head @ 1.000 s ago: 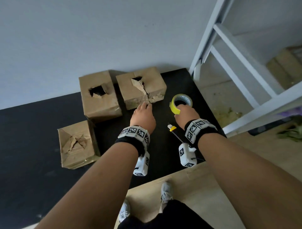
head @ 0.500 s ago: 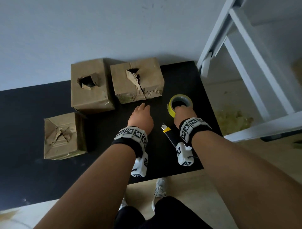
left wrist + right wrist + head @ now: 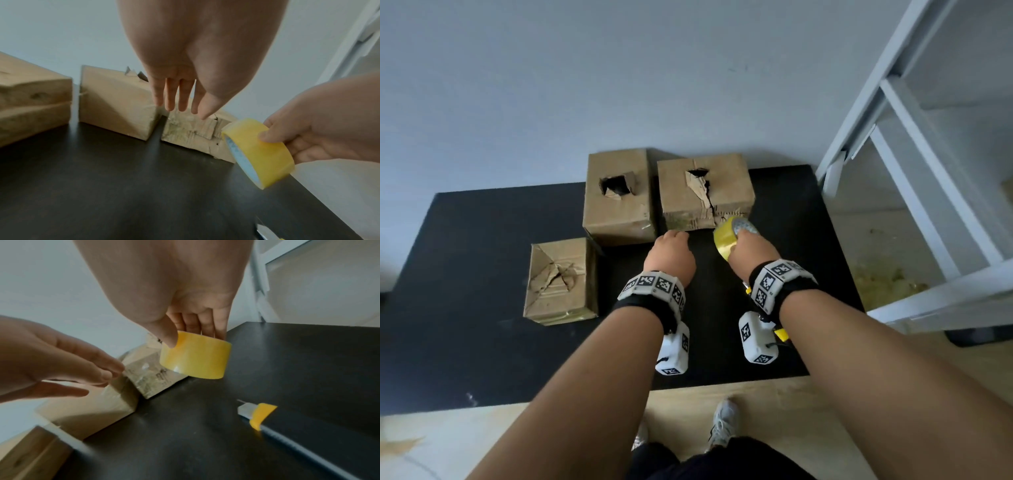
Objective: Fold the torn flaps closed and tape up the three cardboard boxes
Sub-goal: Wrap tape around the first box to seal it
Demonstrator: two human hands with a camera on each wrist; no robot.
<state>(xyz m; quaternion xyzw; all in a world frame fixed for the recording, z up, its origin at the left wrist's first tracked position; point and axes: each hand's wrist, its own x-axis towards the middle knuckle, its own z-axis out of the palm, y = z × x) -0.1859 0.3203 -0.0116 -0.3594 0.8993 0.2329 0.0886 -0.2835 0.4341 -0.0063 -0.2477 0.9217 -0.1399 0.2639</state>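
Boxes [image 3: 703,192]: brown corrugated cardboard, matt, torn edges rough and creased. Tape roll [image 3: 259,154]: glossy yellow translucent plastic. Table [image 3: 482,308]: matt black, smooth. Knife [image 3: 257,415]: yellow plastic tip, grey metal blade.

Black table [image 3: 482,342] carries three torn cardboard boxes [image 3: 616,202] and yellow-tipped utility knife [image 3: 259,416].

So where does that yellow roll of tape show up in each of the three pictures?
Head view: the tape roll sits centre-right, in the right hand.
Left wrist view: tape roll at the right edge, off the table.
Right wrist view: tape roll at the centre, under the fingers.
Shared landmark: the torn box just behind it.
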